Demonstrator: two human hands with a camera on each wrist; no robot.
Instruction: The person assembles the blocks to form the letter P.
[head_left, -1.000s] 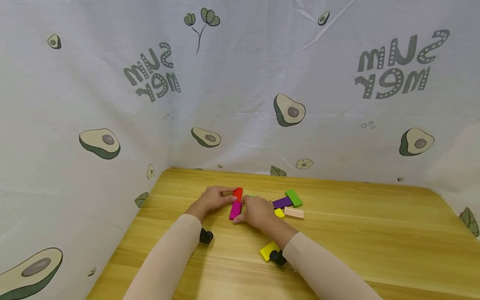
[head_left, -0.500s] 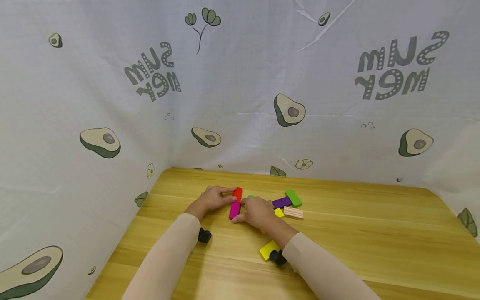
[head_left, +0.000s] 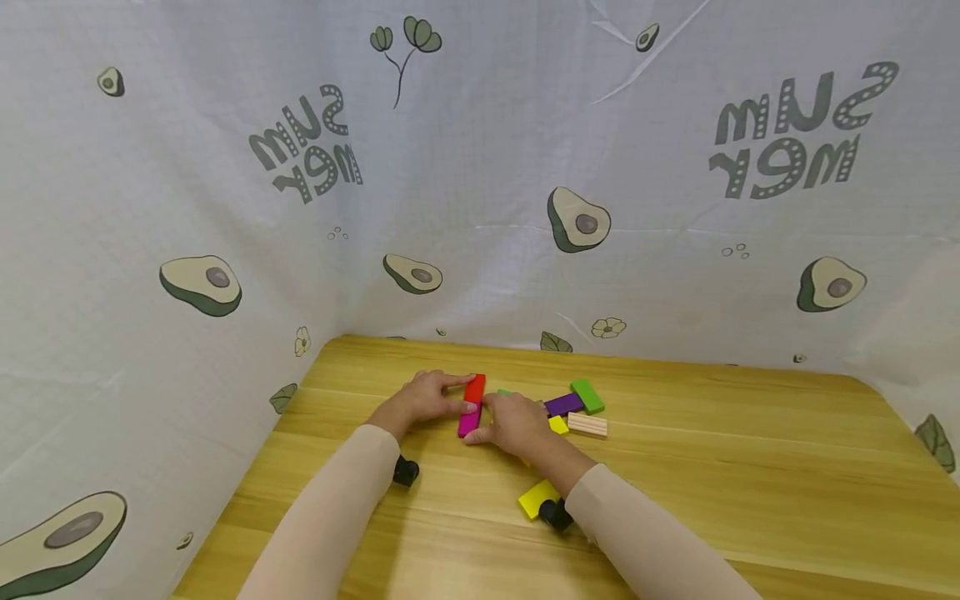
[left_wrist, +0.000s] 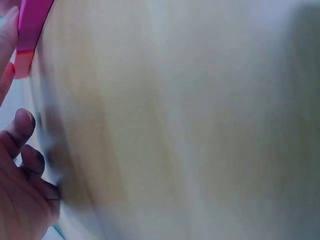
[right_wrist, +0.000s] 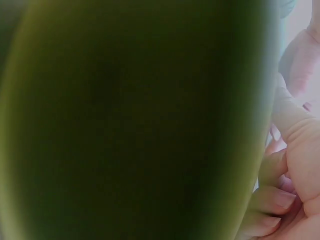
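A red block [head_left: 476, 387] and a magenta block [head_left: 468, 423] lie end to end in a line on the wooden table. My left hand [head_left: 426, 397] holds the red block from the left, index fingertip at its far end and thumb near the seam. From the right, my right hand [head_left: 517, 423] pinches the magenta block, with the thumb at its near end and the index finger by the seam. In the left wrist view both the magenta block [left_wrist: 35, 22] and the red block [left_wrist: 24, 64] show at the upper left corner. A blurred dark green shape fills most of the right wrist view.
Right of the hands lie a purple block [head_left: 564, 405], a green block [head_left: 588, 396], a plain wooden block [head_left: 587, 425] and a partly covered yellow block [head_left: 558, 426]. Another yellow block [head_left: 537, 498] lies beside the right wrist's black camera [head_left: 556, 515]. A printed curtain [head_left: 480, 283] hangs behind the table.
My left thumb has slid slightly nearer, from the red block's side toward the seam with the magenta block. My right hand stays almost still.
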